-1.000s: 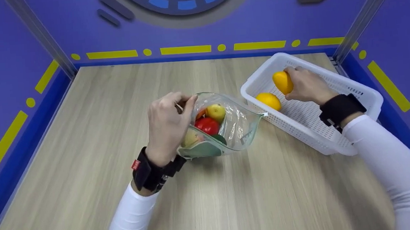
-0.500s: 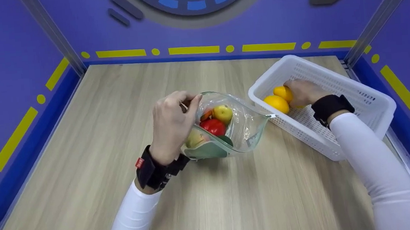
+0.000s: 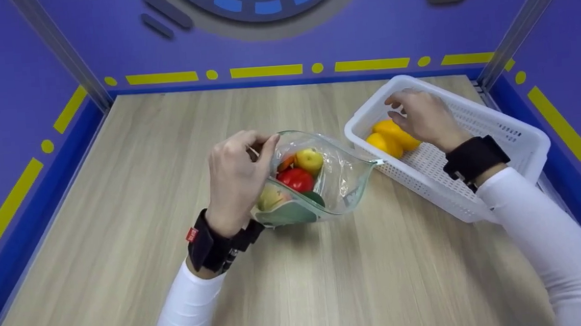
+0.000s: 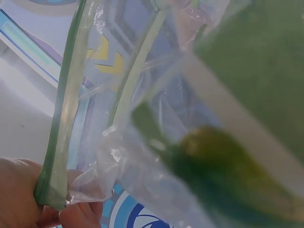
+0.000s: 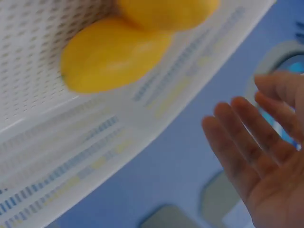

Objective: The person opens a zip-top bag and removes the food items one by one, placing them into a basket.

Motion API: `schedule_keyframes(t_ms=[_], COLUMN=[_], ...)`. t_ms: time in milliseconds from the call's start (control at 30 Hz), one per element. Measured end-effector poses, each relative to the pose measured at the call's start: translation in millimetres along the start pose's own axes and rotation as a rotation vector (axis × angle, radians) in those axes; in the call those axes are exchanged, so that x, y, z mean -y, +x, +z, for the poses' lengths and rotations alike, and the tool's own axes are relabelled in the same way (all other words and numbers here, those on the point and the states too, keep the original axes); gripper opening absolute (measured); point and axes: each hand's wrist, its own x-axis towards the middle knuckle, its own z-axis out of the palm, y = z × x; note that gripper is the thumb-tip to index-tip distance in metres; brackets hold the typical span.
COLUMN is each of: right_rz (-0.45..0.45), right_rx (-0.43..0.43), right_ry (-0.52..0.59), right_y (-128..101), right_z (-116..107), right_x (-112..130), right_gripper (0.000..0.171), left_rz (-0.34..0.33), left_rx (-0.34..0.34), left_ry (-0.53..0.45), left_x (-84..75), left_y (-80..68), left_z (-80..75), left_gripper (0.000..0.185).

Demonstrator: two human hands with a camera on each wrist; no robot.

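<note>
Sleeve (image 3: 186, 313) at the near edge, left forearm; the left hand (image 3: 240, 179) beyond it pinches one end of the mouth of a clear zip bag (image 3: 345, 179), finger and thumb on the green strip. The bag sits on the table (image 3: 320, 289), gaping, with a red fruit (image 3: 297, 180) and a yellow fruit (image 3: 310, 160) visible inside. Risk: a single pinch point; if it slackens, the far lip would probably sag and close the mouth, and a knock could tip the contents out. The white slider (image 3: 379, 162) lies at the basket (image 3: 425, 189) rim, contact unclear; shifting either might snag it. Inside the basket, at its left end, at least two yellow-orange fruits (image 3: 384, 144) lie touching. The right hand (image 3: 423, 118), fingers loosely bent, holds nothing; the right wrist view shows it apart from them. Rounded, smooth-looking skins: an off-centre grasp could send one rolling. Blue back wall (image 3: 272, 51) behind.
</note>
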Motion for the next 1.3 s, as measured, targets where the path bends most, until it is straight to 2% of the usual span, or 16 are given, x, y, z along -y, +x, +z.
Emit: schedule_keyframes(t_ms=[100,200,400,500,567,633,833,967,1033,1300], right_rz=[-0.09,-0.195,-0.458,-0.574,-0.611,-0.61,-0.49,-0.434,-0.431,-0.471], right_rx=[-0.182,-0.284,-0.378,-0.375,-0.338,-0.255,0.083,0.253,0.3,0.394], right_ry=[0.025,0.026,-0.001,-0.027,-0.048,-0.078,-0.105,-0.088,-0.073,0.036], right_y=[-9,-22,-46,-55,-59,-61,-52,-42,-39,-38], right_z=[-6,-14,-24,-21,-16,-11,7,22,28,40], right_x=[30,63,118,140,153,164,186,190,190,179], right_gripper=[0.02,0.017,0.016,0.019,0.022,0.025,0.027,0.03,0.032,0.027], left_rz=[0.001,0.007,0.006,0.007,0.008,0.008,0.017,0.025,0.028,0.023], left_rx=[-0.003,-0.006,-0.003,0.0,0.0,-0.001,-0.001,-0.003,-0.004,-0.004], left_ry=[-0.001,-0.004,-0.007,-0.005,-0.003,0.0,0.005,0.004,0.002,-0.014], left_x=[0.1,-0.1,-1.1,-1.7,-2.0,-2.3,-3.2,-2.9,-2.6,-2.3], left_y=[-0.4,-0.1,-0.3,-0.7,-1.1,-1.4,-2.3,-3.0,-3.2,-5.1], left_z=[0.0,0.5,0.9,1.1,1.2,1.2,1.3,1.5,2.1,4.5], left_gripper=[0.017,0.017,0.016,0.016,0.016,0.016,0.016,0.017,0.017,0.015])
